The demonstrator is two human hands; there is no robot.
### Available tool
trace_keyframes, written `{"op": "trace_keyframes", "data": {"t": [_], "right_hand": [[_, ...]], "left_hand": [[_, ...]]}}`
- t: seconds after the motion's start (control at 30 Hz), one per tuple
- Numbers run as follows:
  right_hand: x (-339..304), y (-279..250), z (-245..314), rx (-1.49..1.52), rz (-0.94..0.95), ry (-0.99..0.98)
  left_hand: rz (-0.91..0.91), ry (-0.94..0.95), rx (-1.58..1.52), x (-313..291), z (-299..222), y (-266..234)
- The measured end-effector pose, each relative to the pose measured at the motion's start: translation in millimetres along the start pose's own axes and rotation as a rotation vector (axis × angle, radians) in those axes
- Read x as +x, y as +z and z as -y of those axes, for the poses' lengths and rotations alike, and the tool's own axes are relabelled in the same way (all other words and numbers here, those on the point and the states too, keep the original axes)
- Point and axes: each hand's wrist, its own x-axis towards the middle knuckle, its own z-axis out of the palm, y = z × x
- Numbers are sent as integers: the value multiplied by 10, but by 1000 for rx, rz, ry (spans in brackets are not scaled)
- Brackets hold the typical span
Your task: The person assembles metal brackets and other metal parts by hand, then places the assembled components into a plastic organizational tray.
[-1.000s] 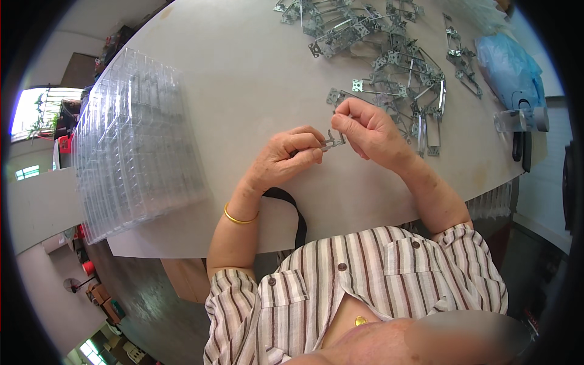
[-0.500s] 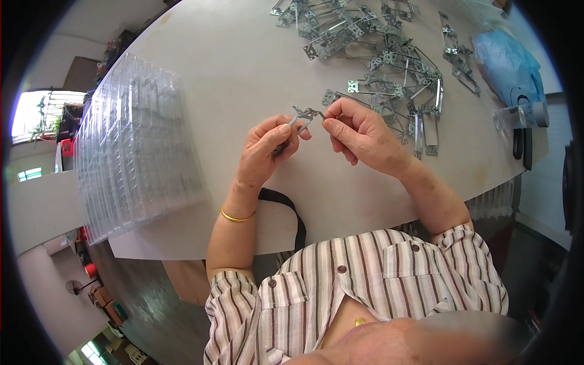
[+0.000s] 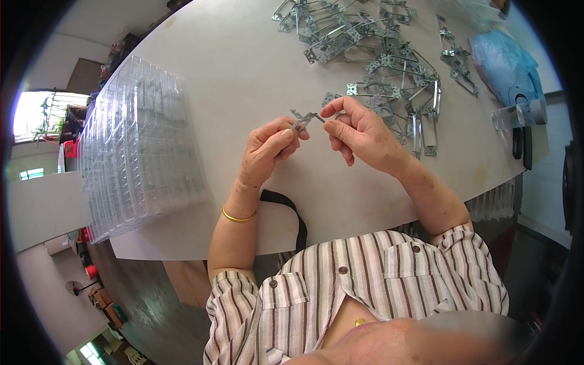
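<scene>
Between my two hands, above the near middle of the table, is a small grey metal bracket [image 3: 302,120] with thin arms. My left hand [image 3: 267,149] is closed round its lower left part, thumb on top. The fingers and thumb of my right hand [image 3: 356,134] pinch the bracket's right end. Most of the bracket's left part is hidden in the left palm. Just beyond my right hand lies a pile of similar metal brackets [image 3: 389,79] made of plates and thin rods.
A tall stack of clear plastic trays [image 3: 143,146] stands on the left of the white table [image 3: 243,73]. At the right are a blue plastic bag [image 3: 508,64], a clear cup [image 3: 511,117] and a black object [image 3: 522,149]. A black strap [image 3: 292,210] crosses the near edge.
The bracket has turned a little between my fingers, and its arms point differently. My right fingers have shifted slightly left along its end. Both hands keep their hold.
</scene>
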Motion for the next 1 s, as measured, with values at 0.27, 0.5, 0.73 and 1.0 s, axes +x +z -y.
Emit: {"op": "trace_keyframes", "data": {"t": [0.27, 0.5, 0.73, 1.0], "right_hand": [[46, -37, -67, 118, 38, 26], [72, -52, -102, 323, 128, 158], [67, -115, -63, 115, 149, 197], [59, -106, -84, 39, -104, -3]], "left_hand": [[82, 71, 16, -17, 89, 10], [123, 39, -5, -28, 68, -28], [306, -3, 78, -11, -42, 8], [127, -133, 13, -23, -11, 69]]}}
